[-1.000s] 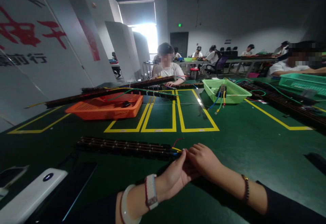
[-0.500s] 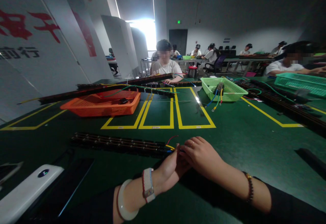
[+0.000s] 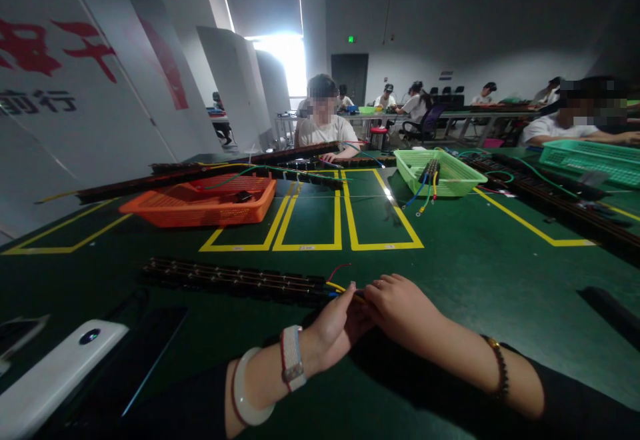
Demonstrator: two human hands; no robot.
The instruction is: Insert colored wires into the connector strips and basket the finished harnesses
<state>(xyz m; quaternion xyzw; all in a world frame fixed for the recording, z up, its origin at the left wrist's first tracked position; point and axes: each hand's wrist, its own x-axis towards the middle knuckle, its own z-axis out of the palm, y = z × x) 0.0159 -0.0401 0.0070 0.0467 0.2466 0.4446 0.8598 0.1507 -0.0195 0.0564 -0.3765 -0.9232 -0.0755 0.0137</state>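
Observation:
A long black strip (image 3: 235,281) with rows of metal contacts lies on the green table, left of my hands. Yellow, blue and red wires (image 3: 336,287) leave its right end and run into my grip. My left hand (image 3: 334,330) is closed around the wires, its thumb on top. Against it, my right hand (image 3: 400,303) has its fingers curled over the wires just past the left thumb. The wire ends are hidden by my fingers.
An orange basket (image 3: 200,213) stands back left, with more long strips (image 3: 210,177) across and behind it. Back right is a green basket (image 3: 450,187) with wires over its rim. A white device (image 3: 60,377) and a dark flat panel (image 3: 150,350) lie front left. A co-worker (image 3: 325,123) sits opposite.
My right hand has shifted slightly right and down, and a little more of the wires shows between the hands. The strip stays in place.

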